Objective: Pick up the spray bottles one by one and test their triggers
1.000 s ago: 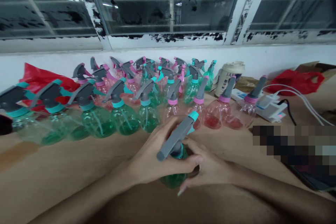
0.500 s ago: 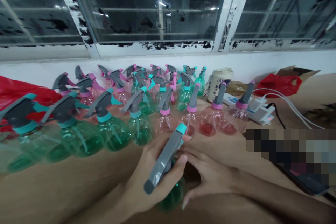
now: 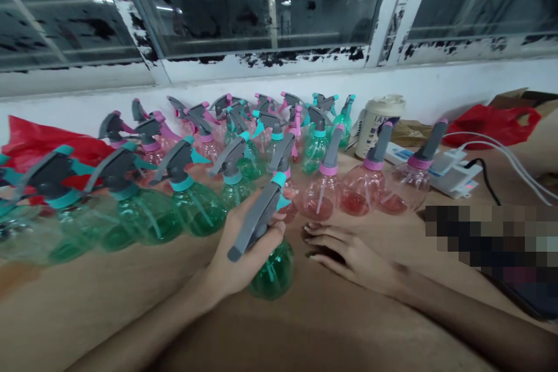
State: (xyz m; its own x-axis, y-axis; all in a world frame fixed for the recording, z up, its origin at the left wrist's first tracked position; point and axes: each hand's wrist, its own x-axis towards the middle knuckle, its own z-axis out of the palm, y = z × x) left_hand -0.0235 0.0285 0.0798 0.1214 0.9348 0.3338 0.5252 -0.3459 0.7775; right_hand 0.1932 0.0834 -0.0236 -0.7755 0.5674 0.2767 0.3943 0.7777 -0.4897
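Note:
My left hand point(image 3: 242, 247) is wrapped round the neck of a green spray bottle point(image 3: 271, 272) with a grey trigger head and teal cap, which stands on the brown table point(image 3: 108, 296). My right hand point(image 3: 346, 250) rests on the table just to the right of the bottle, fingers stretched toward it and apart from it, holding nothing. Beyond my hands stand rows of green spray bottles point(image 3: 196, 203) and pink spray bottles point(image 3: 325, 192).
A red plastic bag point(image 3: 30, 145) lies at the far left, another red bag point(image 3: 492, 125) at the far right. A cream cup point(image 3: 378, 122) and a white power strip point(image 3: 453, 177) with cables sit by the wall. A window runs behind.
My left hand has carried the green bottle forward and left, toward the row. My right hand has let go of the bottle and now lies flat beside it.

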